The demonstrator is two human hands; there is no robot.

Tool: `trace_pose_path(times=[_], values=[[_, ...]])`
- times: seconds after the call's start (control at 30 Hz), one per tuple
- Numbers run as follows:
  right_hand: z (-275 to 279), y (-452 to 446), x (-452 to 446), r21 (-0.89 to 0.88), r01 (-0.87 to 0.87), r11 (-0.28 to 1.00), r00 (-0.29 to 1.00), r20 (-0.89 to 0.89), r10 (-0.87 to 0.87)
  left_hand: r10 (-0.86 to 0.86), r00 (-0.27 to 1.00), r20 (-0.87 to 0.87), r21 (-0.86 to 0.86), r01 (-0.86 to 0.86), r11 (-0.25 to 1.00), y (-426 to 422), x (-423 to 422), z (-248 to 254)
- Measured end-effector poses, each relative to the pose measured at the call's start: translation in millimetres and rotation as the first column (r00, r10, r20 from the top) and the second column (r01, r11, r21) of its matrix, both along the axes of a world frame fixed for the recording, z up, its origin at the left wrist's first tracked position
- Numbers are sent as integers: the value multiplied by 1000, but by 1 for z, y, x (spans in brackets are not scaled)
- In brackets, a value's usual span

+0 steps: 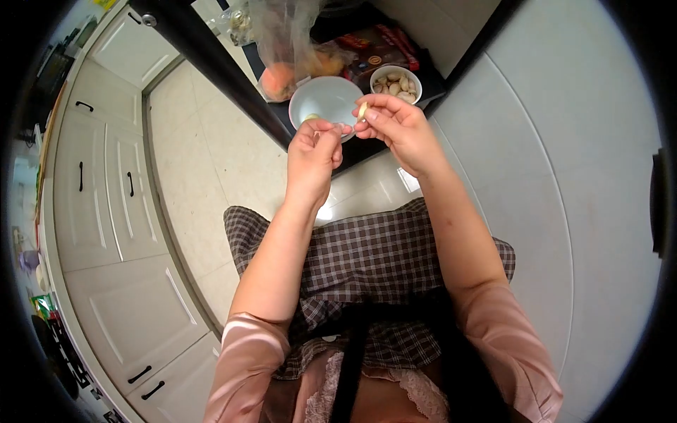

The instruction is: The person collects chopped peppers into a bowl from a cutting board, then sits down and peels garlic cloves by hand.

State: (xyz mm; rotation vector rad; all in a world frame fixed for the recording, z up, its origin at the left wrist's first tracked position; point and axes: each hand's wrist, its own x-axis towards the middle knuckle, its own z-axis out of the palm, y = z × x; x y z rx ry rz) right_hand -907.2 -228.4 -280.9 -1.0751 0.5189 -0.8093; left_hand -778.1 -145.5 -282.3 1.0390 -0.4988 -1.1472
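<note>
Between the thumb and fingers of my right hand (405,135) is a pale garlic clove (362,111). My left hand (314,151) is closed in a pinch just beside it, fingertips almost meeting those of the right. Something small and pale shows at the left fingertips, too small to name for certain. Under both hands stands a white bowl (328,88) with a pale clove (311,118) inside, partly hidden by my left hand. Behind my right hand, a smaller white bowl (373,75) holds several garlic cloves (396,86) that look unpeeled.
The bowls stand on a dark shelf (347,161) with black posts (218,63). Clear plastic bags (282,35) with orange-red produce (277,81) and a dark red package (381,53) lie behind. White cabinets (134,310) line the left; a checked apron (374,250) covers my lap.
</note>
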Motion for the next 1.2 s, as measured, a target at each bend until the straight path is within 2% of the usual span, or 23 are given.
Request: trace_pose_path(times=[0.13,0.2,0.27,0.43,0.67,0.73,0.9,1.03,1.2], values=[[-1,1,1,-29,-89,996,993,-80,87,-11,1000,-17,-24,10,1000,-1,5,-6],[0,2,2,-98,-122,988,973,-207,100,1,1000,-16,-2,-1,1000,-1,3,-5],[-1,4,3,-96,-116,989,976,-193,96,9,1000,-15,18,-9,1000,0,3,-5],[0,6,6,-155,-89,984,977,-207,56,47,992,117,33,-51,998,1,3,-6],[-1,6,5,-177,-103,979,970,-237,60,24,995,97,32,-27,999,1,5,-10],[0,6,5,-168,-104,980,966,-250,60,43,979,199,53,-54,997,1,4,-12],[-4,4,4,-270,-108,957,964,-263,35,62,965,255,37,-74,997,0,2,-10],[-3,4,3,-254,-98,962,962,-272,26,63,944,325,40,-80,996,-1,2,-14],[-3,3,4,-419,-101,902,955,-295,-31,89,921,380,21,-105,994,0,1,-14]])
